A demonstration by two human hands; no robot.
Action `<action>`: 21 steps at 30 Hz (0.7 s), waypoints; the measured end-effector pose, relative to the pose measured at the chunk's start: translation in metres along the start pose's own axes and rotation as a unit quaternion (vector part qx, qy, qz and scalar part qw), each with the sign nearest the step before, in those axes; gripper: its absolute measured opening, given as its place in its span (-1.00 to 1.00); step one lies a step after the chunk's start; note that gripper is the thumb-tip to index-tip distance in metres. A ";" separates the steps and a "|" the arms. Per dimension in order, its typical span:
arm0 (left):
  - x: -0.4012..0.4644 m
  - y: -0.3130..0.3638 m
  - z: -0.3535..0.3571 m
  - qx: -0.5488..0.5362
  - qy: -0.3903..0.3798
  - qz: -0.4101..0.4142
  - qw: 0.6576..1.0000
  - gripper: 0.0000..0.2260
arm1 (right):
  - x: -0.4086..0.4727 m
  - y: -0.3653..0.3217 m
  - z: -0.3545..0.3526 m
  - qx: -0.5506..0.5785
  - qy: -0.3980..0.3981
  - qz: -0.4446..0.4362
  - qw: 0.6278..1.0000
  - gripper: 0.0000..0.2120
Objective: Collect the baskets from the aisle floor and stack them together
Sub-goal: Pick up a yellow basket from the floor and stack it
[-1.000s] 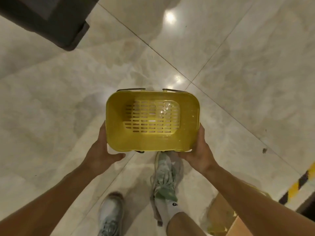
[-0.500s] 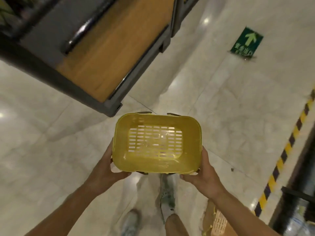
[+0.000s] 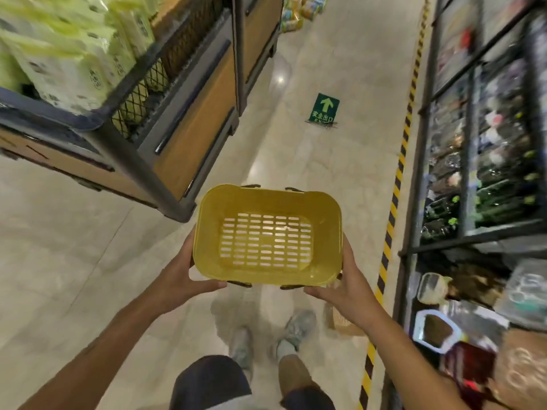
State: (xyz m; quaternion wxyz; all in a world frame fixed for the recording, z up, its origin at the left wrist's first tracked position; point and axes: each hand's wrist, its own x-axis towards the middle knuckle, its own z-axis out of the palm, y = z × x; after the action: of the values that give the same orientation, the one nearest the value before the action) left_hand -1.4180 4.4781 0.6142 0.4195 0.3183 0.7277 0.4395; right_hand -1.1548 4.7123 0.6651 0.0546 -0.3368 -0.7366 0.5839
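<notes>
An empty yellow plastic basket [image 3: 207, 232] with a slotted bottom is held level in front of me, above the aisle floor. My left hand [image 3: 180, 275] grips its left side, thumb curled under the near rim. My right hand [image 3: 344, 287] grips the right side the same way. Dark folded handles show at the near and far rims. No other basket is clearly in view.
A wood-and-metal shelf unit [image 3: 189, 119] with green packages stands at the left. Stocked shelves [image 3: 485, 161] line the right behind a yellow-black floor stripe [image 3: 393, 190]. A green exit arrow sign [image 3: 324, 110] lies on the floor ahead. A small brown thing [image 3: 340, 319] lies by my right foot.
My view has lifted from the floor to the aisle ahead; the shelf unit, exit sign and right shelves came into view. Both hands kept their hold on the basket.
</notes>
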 end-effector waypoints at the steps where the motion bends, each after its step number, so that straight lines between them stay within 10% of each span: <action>1: -0.014 0.008 0.003 0.005 -0.010 0.007 1.000 0.11 | -0.024 -0.006 0.000 0.007 0.013 0.003 1.000 0.11; 21: -0.205 0.160 0.221 0.077 -0.294 0.221 0.927 0.20 | -0.504 0.014 0.003 0.083 0.420 0.004 0.904 0.22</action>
State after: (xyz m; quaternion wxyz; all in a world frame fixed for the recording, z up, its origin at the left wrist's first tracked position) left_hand -1.1153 4.4555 0.7691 0.4808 0.6172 0.5148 0.3506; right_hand -0.7632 4.4286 0.8094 0.3844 -0.5475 -0.5930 0.4481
